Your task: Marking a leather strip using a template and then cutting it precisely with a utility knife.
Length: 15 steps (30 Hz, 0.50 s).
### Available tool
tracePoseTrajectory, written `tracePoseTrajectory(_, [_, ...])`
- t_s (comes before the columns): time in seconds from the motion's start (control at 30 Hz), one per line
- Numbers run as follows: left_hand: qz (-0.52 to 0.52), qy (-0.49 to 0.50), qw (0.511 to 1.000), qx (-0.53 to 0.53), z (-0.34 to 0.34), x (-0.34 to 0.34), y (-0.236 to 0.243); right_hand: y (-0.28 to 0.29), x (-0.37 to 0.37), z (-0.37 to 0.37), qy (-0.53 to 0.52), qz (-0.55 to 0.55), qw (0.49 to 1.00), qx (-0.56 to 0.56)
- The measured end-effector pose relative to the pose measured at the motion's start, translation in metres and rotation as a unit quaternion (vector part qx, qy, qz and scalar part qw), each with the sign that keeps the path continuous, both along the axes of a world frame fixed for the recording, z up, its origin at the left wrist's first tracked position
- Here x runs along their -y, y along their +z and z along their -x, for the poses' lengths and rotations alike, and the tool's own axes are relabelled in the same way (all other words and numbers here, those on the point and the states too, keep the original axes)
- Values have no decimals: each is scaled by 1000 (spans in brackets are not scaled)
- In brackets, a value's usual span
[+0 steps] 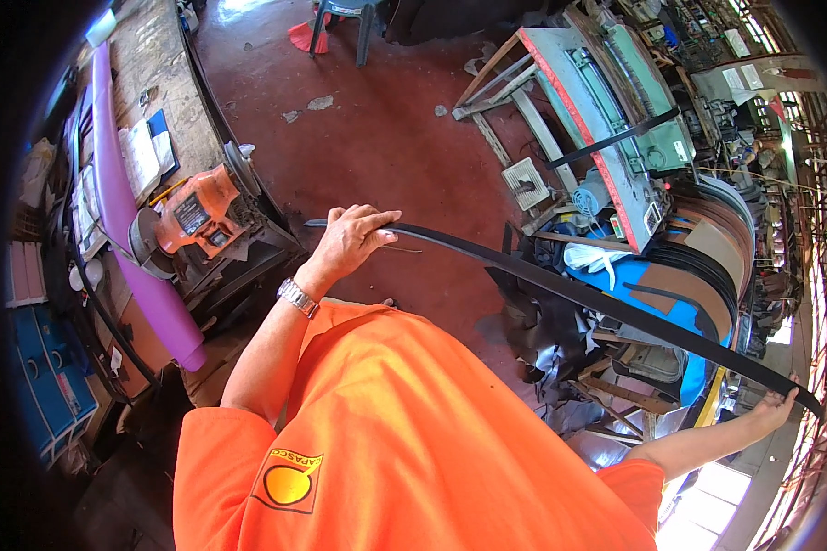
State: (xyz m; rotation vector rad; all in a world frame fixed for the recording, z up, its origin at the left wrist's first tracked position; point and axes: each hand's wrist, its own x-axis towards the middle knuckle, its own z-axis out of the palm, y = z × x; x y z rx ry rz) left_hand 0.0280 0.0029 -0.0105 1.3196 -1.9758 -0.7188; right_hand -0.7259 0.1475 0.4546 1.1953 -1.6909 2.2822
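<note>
A long black strip [570,283], looking like belt leather, stretches across in front of me from the left to the far right. Near its left end, my left hand [347,241] is closed on it, with a short tip sticking out past the fingers. A metal-banded watch [298,298] circles that wrist. With the arm reached far out to the side, my right hand [779,404] grips the strip close to its other end. The strip runs taut or nearly so between both hands, above the floor.
To the left, an orange bench grinder [198,216] stands at a workbench [165,83] beside a purple roll [147,275]. A red-edged machine table [583,129] is at the right. Below it are brown and black coiled sheets [708,239] and dark scraps [538,321]. A stool [345,9] stands ahead.
</note>
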Motion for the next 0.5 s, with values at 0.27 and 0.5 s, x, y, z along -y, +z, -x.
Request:
tracePoseTrajectory(0.27, [-11, -1, 1000, -20, 1, 4, -1, 9, -2, -9, -20, -2, 1000, 0])
tracePoseTrajectory(0.5, [39, 47, 988, 139, -2, -12, 20, -58, -2, 6, 62, 5, 998, -19])
